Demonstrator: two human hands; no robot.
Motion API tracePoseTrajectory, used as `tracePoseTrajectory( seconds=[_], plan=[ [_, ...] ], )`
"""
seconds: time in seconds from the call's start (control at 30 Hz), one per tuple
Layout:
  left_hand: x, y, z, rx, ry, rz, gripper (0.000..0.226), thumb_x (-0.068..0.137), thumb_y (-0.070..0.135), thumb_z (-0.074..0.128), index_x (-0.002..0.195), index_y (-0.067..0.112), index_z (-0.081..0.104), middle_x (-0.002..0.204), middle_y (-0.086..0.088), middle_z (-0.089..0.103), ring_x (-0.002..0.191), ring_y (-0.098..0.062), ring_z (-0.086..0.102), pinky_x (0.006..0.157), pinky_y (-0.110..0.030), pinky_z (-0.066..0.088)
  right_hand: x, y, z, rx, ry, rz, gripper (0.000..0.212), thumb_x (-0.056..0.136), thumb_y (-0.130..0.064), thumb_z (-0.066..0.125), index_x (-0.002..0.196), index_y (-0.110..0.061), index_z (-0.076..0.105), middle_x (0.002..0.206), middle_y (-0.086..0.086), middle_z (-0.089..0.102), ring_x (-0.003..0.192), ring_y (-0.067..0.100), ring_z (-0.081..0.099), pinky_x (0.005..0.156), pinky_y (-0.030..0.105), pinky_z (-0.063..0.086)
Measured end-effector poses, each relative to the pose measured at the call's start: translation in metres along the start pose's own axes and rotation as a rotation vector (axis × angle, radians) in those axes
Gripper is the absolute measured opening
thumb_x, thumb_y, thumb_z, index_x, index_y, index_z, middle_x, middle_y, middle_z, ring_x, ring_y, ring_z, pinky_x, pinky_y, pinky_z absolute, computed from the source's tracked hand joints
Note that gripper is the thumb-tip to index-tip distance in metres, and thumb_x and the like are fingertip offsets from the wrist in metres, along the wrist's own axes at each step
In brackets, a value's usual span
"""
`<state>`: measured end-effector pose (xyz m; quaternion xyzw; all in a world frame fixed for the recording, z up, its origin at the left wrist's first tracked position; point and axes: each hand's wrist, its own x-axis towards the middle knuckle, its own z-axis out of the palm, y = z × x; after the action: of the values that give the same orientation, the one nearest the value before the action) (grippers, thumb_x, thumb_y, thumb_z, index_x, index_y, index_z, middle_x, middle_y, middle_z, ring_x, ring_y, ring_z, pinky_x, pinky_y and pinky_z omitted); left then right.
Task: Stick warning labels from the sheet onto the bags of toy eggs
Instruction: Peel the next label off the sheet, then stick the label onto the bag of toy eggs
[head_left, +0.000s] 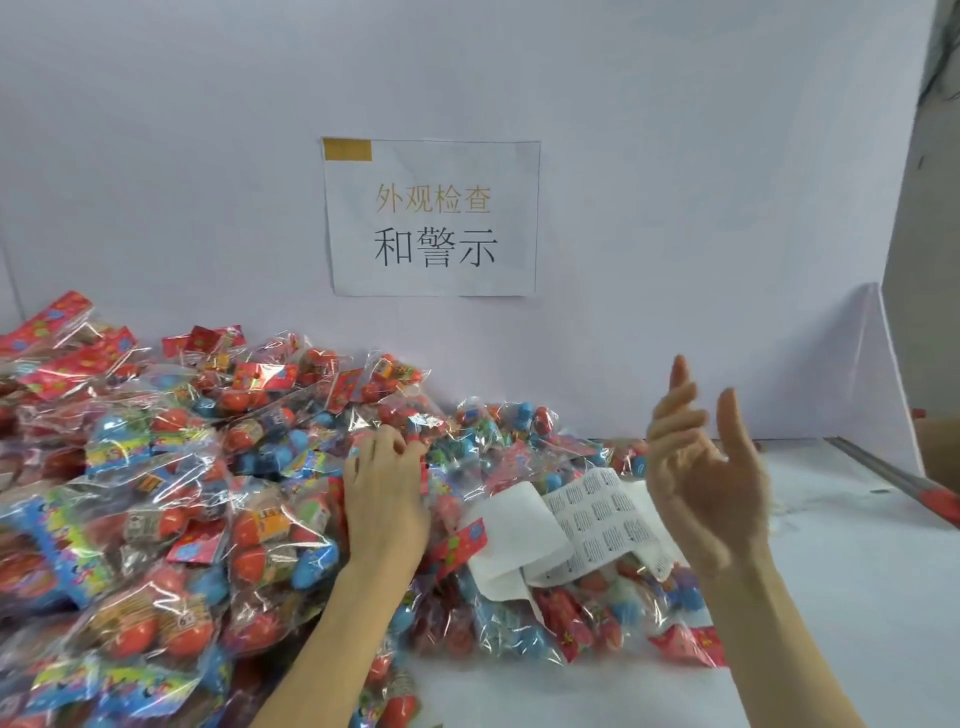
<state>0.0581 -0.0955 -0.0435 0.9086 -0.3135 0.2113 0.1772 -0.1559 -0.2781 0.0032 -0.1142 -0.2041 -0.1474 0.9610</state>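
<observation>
While my left hand (384, 499) lies palm down on the heap of bags (156, 493), its fingers curl into the crinkled plastic near the top of the pile, gripping one bag among the many; I cannot tell exactly which bag it has. My right hand (701, 467) is raised above the worktop (831, 597), palm turned toward me, fingers spread and loose, holding nothing and touching nothing.

Between my two hands, the sheet of labels (597, 514) lies draped over some of the bags, one end curled over so that its blank white back shows, the other end showing rows of small printed labels. It rests on the right edge of the pile, just below my right hand.

The clear bags, each with red and blue toy eggs and a red printed header card, cover the left and middle of the worktop, stacked highest at the left against the wall (208, 156). A few bags trail out to the right, under and past the sheet.

On the pale wall behind, a paper sign (434, 218) with Chinese characters is held by a strip of brown tape (347, 149) at its upper left corner. At the far right, a grey bar with a red end (904, 486) lies at an angle on the worktop.
</observation>
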Motion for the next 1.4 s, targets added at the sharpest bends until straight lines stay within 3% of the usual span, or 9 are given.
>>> tracePoseTrajectory(
  seconds=[0.13,0.3,0.47,0.6,0.8,0.93,1.1,1.23,1.4],
  plan=[
    [0.002,-0.002,-0.002,0.282,-0.085,-0.108,0.083,0.094,0.055,0.069,0.156,0.015,0.032,0.168,-0.024,0.024,0.158,-0.043,0.015,0.129,-0.055,-0.003,0.008,0.018,-0.003,-0.193,0.113,0.040,0.048,0.099,-0.017,0.072,0.143,-0.001,0.061,0.108,0.020,0.073,0.086,0.027,0.074,0.080,0.037,0.064],
    [0.001,-0.005,-0.007,0.031,0.225,-0.053,0.046,0.100,0.030,0.067,0.142,0.017,0.058,0.135,-0.011,0.061,0.126,-0.035,0.054,0.121,-0.052,0.023,0.013,0.025,-0.012,-0.343,0.216,-0.006,0.065,0.076,-0.015,0.094,0.136,-0.004,0.069,0.099,0.010,0.074,0.077,0.017,0.074,0.071,0.029,0.064],
    [0.003,0.004,-0.011,-0.379,0.523,0.234,0.045,0.096,0.014,0.071,0.140,0.009,0.063,0.136,-0.012,0.063,0.124,-0.033,0.059,0.112,-0.051,0.040,0.016,0.021,-0.023,-0.348,0.269,0.003,0.039,0.102,-0.027,0.063,0.133,-0.005,0.070,0.111,0.010,0.072,0.090,0.019,0.075,0.079,0.030,0.064],
    [0.000,0.010,-0.014,-0.572,0.459,0.522,0.053,0.095,0.005,0.070,0.146,0.016,0.061,0.151,-0.006,0.053,0.138,-0.019,0.052,0.117,-0.027,0.042,0.022,0.028,-0.029,-0.765,0.300,0.039,0.064,0.090,-0.050,0.074,0.143,-0.014,0.064,0.140,0.018,0.066,0.127,0.030,0.067,0.095,0.035,0.060],
    [-0.006,0.019,-0.021,-0.823,0.238,0.644,0.056,0.090,-0.004,0.076,0.140,0.018,0.066,0.149,-0.002,0.051,0.144,-0.012,0.046,0.119,-0.024,0.038,0.024,0.050,-0.037,-1.097,0.368,-0.024,0.072,0.080,-0.063,0.083,0.127,-0.009,0.073,0.126,0.024,0.069,0.111,0.033,0.066,0.102,0.041,0.052],
    [-0.012,0.021,-0.027,-1.142,-0.065,0.507,0.037,0.097,0.027,0.058,0.132,0.027,0.070,0.153,0.010,0.046,0.148,-0.019,0.042,0.116,-0.029,0.041,0.023,0.054,-0.035,-1.184,0.433,-0.110,0.057,0.081,-0.056,0.084,0.115,-0.011,0.079,0.105,0.014,0.078,0.093,0.026,0.073,0.083,0.029,0.058],
    [-0.007,0.023,-0.033,-1.292,-0.204,0.106,0.051,0.096,0.052,0.064,0.143,0.034,0.056,0.134,0.028,0.061,0.114,0.010,0.064,0.094,-0.013,0.053,0.021,0.059,-0.033,-1.375,0.418,-0.111,0.049,0.079,-0.060,0.084,0.115,-0.027,0.080,0.103,0.010,0.080,0.088,0.027,0.077,0.080,0.042,0.059],
    [-0.004,0.019,-0.028,-1.381,-0.224,-0.017,0.028,0.087,0.048,0.072,0.104,0.026,0.080,0.105,0.005,0.079,0.104,-0.012,0.073,0.097,-0.030,0.057,0.021,0.065,-0.033,-1.425,0.430,-0.094,0.045,0.086,-0.066,0.075,0.114,-0.031,0.081,0.104,0.008,0.081,0.093,0.027,0.079,0.084,0.046,0.063],
    [0.000,0.013,-0.025,-1.539,-0.287,-0.159,0.029,0.076,0.041,0.082,0.098,0.021,0.083,0.107,-0.009,0.079,0.113,-0.026,0.071,0.110,-0.043,0.049,0.021,0.065,-0.031,-1.432,0.507,-0.187,0.046,0.094,-0.058,0.064,0.100,-0.016,0.084,0.090,0.028,0.076,0.076,0.040,0.071,0.076,0.045,0.059]
  ],
)
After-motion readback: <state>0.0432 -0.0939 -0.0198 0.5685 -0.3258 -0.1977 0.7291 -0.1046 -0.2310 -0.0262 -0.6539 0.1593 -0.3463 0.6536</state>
